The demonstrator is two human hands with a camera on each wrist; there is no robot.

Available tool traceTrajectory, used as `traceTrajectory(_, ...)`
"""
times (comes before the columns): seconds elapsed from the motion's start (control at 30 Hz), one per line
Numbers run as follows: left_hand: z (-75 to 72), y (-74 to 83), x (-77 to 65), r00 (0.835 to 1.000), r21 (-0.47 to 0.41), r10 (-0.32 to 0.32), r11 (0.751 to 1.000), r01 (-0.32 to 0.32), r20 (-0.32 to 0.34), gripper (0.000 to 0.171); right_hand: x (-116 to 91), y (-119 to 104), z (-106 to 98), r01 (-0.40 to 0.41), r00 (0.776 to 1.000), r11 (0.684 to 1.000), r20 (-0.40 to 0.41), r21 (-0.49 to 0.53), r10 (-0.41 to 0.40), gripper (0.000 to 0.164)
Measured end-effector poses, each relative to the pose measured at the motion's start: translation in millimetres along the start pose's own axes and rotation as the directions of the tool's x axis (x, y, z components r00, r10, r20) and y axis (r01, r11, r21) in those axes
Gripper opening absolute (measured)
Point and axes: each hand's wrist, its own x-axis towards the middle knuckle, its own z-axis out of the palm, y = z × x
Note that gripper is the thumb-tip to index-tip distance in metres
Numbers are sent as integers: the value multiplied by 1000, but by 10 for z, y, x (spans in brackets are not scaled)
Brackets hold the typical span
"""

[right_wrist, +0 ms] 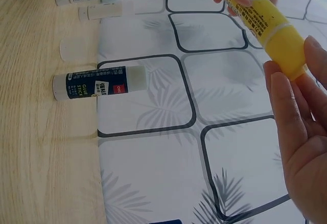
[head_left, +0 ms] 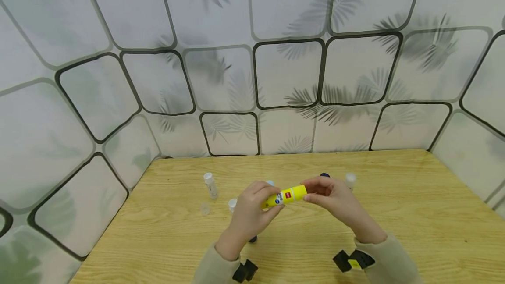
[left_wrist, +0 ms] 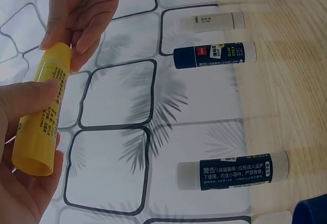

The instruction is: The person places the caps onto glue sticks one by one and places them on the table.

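A yellow glue stick with its yellow cap on is held up over the table between both hands. My left hand grips its body, thumb along one side and fingers round the other. At the cap end, my right hand pinches the cap with thumb and fingertips. The left wrist view shows printed text along the yellow barrel. From the right wrist view, the cap sits against the body with a pale band at the joint.
A white glue stick stands at the left, with a clear cap nearby. Navy-labelled glue sticks stand on the wooden table, one with a dark blue cap. A patterned screen rises behind.
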Motion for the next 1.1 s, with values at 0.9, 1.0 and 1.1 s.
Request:
traceTrajectory(0.9, 40, 55, -15, 998, -13, -43, 999, 44, 48, 29, -25, -66, 83, 74, 994, 992, -77, -105, -83, 28)
traceTrajectory(1.0, 49, 67, -19, 993, -36, -71, 997, 75, 92, 29, -28, -70, 85, 67, 993, 993, -95, -96, -76, 29)
traceTrajectory(1.1, 54, 69, -21, 984, -65, -96, 992, 107, 147, 29, -32, -70, 84, 81, 989, 992, -116, -100, -93, 28)
